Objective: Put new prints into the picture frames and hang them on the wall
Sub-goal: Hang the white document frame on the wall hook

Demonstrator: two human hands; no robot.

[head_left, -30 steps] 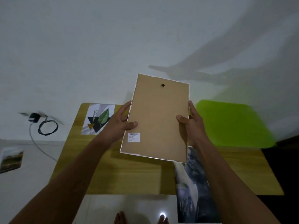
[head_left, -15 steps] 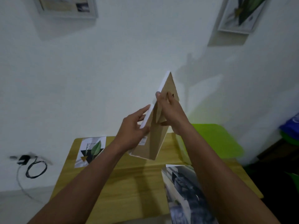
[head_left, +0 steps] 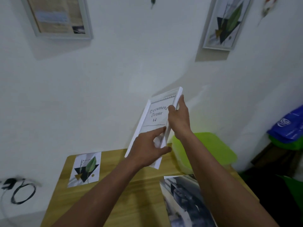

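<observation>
A white picture frame [head_left: 156, 114] with a "Document Frame A4" insert is held up in front of the wall, its front facing me and tilted. My left hand [head_left: 147, 149] grips its lower right edge, thumb underneath. My right hand [head_left: 178, 119] holds the frame's upper right edge, fingers curled over it. A leaf print [head_left: 85, 169] lies on the left of the wooden table [head_left: 124, 199]. A dark grey print [head_left: 185, 200] lies at the table's right front. Two framed pictures hang on the wall, one at upper left [head_left: 57, 17] and a leaf picture at upper right [head_left: 224, 23].
A lime green plastic lid or box [head_left: 211, 149] sits at the table's back right. A black cable with a plug [head_left: 18, 190] lies on the floor to the left. A blue bag [head_left: 288, 126] is at the right edge.
The frame has been turned over from its brown back to its printed front and raised higher toward the wall. My view has tilted upward, revealing the two hung pictures.
</observation>
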